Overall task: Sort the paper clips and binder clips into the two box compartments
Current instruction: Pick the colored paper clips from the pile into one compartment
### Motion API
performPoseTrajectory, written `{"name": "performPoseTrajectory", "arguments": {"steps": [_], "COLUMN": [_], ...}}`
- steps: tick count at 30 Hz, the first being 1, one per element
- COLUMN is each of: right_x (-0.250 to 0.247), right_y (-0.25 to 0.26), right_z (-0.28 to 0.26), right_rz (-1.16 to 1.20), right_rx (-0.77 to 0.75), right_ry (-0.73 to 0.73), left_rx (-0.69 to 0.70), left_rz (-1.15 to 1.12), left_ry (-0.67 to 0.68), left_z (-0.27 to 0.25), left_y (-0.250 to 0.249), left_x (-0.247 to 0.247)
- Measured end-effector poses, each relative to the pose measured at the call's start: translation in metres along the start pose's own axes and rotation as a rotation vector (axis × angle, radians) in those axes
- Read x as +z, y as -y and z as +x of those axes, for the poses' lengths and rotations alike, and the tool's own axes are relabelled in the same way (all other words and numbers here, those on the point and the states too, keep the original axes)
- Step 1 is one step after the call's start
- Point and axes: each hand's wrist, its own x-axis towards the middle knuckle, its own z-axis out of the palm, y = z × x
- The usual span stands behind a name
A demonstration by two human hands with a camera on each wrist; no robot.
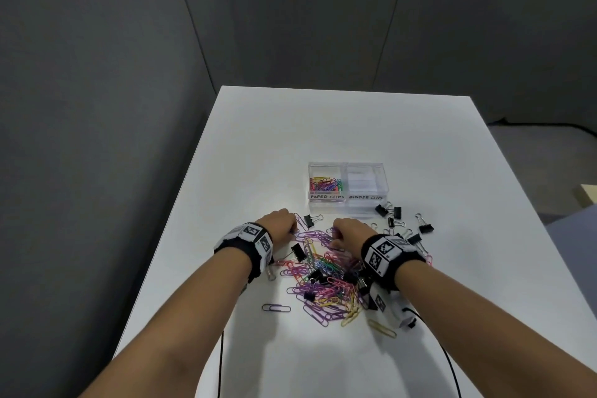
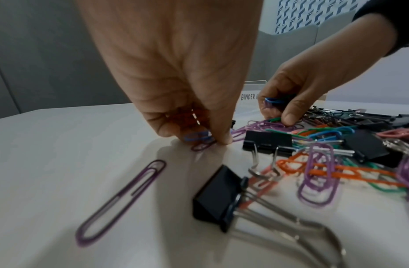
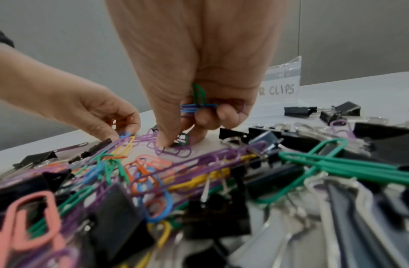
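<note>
A mixed pile of coloured paper clips (image 1: 323, 278) and black binder clips (image 1: 298, 250) lies on the white table (image 1: 339, 132). My left hand (image 1: 279, 226) is at the pile's far left edge, holding several paper clips (image 2: 196, 136) in curled fingers, fingertips down on a purple one. My right hand (image 1: 350, 234) works the pile's far middle, gripping blue and green paper clips (image 3: 197, 104) in its curled fingers while thumb and finger pinch at another on the table. The clear box (image 1: 347, 184) stands behind, with paper clips in its left compartment.
More binder clips (image 1: 392, 213) are scattered right of the hands, near the box's front right corner. Loose paper clips (image 1: 276, 308) lie at the pile's near edge. Grey walls surround the table; cables hang off its near edge.
</note>
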Motion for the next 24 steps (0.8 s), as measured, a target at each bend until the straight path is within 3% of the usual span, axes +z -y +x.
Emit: {"name": "performPoseTrajectory", "arguments": {"steps": [11,16,24], "right_x": [-0.030,-0.027,-0.015], "right_y": [-0.005,-0.011,-0.010], "right_z": [-0.006,-0.003,-0.004], "right_rz": [0.080,0.108,0.070], "right_rx": [0.048,0.105,0.123], "right_ry": [0.003,-0.033,0.004], "left_rx": [-0.033,-0.004,-0.005], "left_rz": [-0.101,-0.064,-0.018], "left_ry": [-0.002,-0.039,0.014], "left_z": [0.000,0.000,0.001], "left_y": [0.001,-0.008,-0.024], "left_x": [-0.011,-0.013,-0.010]}}
